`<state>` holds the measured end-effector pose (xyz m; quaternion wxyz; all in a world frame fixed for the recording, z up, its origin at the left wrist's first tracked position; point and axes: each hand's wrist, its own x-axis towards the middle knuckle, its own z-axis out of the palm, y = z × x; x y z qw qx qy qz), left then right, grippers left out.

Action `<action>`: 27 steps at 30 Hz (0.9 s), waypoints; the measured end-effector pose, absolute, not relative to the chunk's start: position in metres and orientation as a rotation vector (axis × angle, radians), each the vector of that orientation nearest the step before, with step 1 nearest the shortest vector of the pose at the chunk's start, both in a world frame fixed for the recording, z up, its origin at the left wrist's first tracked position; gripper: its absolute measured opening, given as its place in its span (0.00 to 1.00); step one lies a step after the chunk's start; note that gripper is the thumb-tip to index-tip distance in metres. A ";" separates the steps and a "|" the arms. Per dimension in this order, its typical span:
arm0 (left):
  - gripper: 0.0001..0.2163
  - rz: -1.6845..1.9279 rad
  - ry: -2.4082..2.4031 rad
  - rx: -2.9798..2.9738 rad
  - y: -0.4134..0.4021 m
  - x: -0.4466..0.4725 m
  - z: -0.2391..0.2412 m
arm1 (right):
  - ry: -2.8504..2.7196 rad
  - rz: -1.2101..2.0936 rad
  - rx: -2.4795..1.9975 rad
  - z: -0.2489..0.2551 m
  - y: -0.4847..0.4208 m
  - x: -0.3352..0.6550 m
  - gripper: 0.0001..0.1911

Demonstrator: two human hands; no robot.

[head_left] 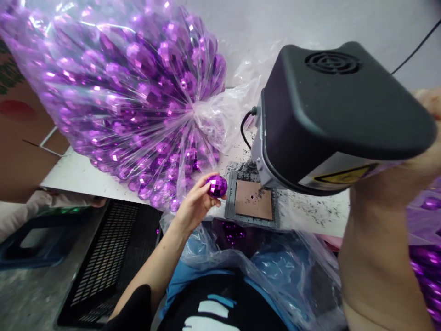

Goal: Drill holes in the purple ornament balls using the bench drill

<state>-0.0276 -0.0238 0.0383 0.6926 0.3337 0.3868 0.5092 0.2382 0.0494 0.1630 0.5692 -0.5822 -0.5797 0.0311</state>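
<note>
A shiny purple faceted ball point(217, 186) is pinched between the thumb and fingers of my left hand point(199, 198). The hand is just left of a flat base plate point(231, 202) carrying a square brown pad point(253, 209) with a small hole in its middle. Above and to the right of the pad looms the black head of a press-like machine point(330, 110), with a vent on top and a yellow warning label. My right arm reaches up along the machine's right side. Of my right hand point(429, 102) only a part shows behind the housing; its fingers are hidden.
A big tied clear bag point(138, 92) of purple balls fills the left of the white table point(86, 172). Dark shavings point(310, 209) litter the tabletop. An open plastic bag point(285, 266) hangs over my lap. Below left are a black crate point(103, 257) and another person's sleeve point(31, 211).
</note>
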 end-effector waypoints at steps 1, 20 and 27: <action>0.22 1.075 0.753 0.618 -0.023 -0.021 0.034 | -1.340 0.005 -1.316 0.163 0.050 0.238 0.23; 0.29 0.973 0.951 0.785 -0.035 0.016 0.005 | -1.364 -0.068 -1.221 0.160 0.053 0.241 0.25; 0.31 1.123 1.221 0.842 -0.108 -0.097 0.042 | -1.347 -0.020 -1.242 0.163 0.050 0.236 0.23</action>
